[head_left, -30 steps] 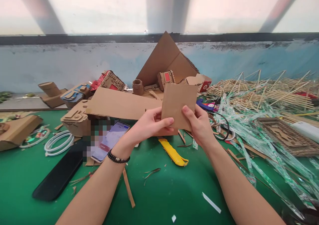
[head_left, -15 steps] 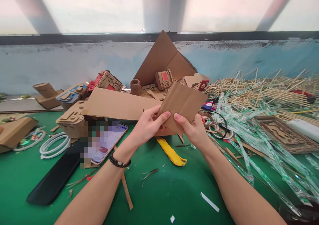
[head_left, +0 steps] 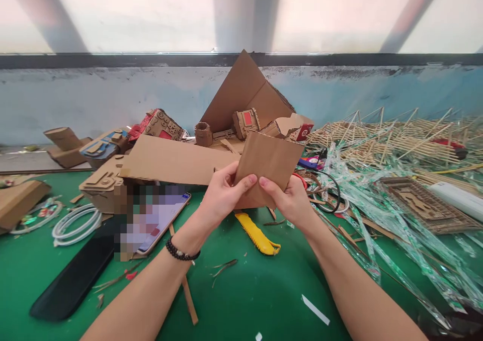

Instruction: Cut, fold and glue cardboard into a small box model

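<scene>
Both my hands hold up a small square piece of brown cardboard above the green table. My left hand, with a black bead bracelet at the wrist, pinches the lower left edge. My right hand pinches the lower edge beside it, thumbs almost touching. A yellow utility knife lies on the table just below my hands.
A phone and a black flat object lie at the left. Cardboard sheets and models pile up behind, against the blue wall. Bamboo sticks and plastic wrappers cover the right side. White tubing coils sit far left.
The cardboard piece has turned in my hands, first tilting, then settling closer to upright. My thumbs have moved closer together along its lower edge. The view has shifted slightly.
</scene>
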Demonstrator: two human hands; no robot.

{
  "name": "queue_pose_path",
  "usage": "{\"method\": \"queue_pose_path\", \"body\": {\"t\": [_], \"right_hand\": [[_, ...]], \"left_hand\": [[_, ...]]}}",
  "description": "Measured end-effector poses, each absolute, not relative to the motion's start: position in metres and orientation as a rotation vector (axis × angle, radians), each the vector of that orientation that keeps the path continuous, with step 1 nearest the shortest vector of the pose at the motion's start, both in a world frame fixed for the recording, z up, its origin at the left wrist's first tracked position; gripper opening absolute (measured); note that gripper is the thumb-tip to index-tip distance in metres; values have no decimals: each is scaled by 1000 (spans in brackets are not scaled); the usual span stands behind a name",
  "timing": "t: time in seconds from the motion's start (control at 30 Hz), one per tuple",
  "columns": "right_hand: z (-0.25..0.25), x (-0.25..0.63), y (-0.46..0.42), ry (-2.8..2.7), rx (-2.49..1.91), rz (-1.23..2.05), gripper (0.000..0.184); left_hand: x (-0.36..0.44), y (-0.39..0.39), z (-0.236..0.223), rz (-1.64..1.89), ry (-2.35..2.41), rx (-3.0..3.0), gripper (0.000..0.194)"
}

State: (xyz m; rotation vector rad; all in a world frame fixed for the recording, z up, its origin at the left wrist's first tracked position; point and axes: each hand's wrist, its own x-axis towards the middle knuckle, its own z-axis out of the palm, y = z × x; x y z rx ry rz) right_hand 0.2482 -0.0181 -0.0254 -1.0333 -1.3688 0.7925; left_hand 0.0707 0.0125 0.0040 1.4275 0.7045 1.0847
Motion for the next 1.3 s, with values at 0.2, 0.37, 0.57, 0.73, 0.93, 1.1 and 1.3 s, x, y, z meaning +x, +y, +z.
{"method": "queue_pose_path", "body": {"t": [0.2,0.37,0.57,0.73,0.93,1.1,1.3], "right_hand": [[-24,246,-13,-1365,-976,953,55],[-18,246,-13,-1438,-968,909,52],[-24,243,-17,-1414,-1020,776,49],[-30,241,-15,-1521,-1019,713,45],[-26,244,-18,-1502,-1029,788,52],[-19,249,-19,-1488,-1018,888,57],[-23,250,-17,-1479,-1048,812,56]], "left_hand": [[61,17,10,1076,786,1448,45],[58,21,10,1225,778,1372,48],[51,25,7,940,720,1323,55],[47,23,10,953,741,1263,54],[53,19,12,1008,789,1260,54],[47,18,15,817,754,1282,55],[54,14,10,877,741,1291,54]]}}
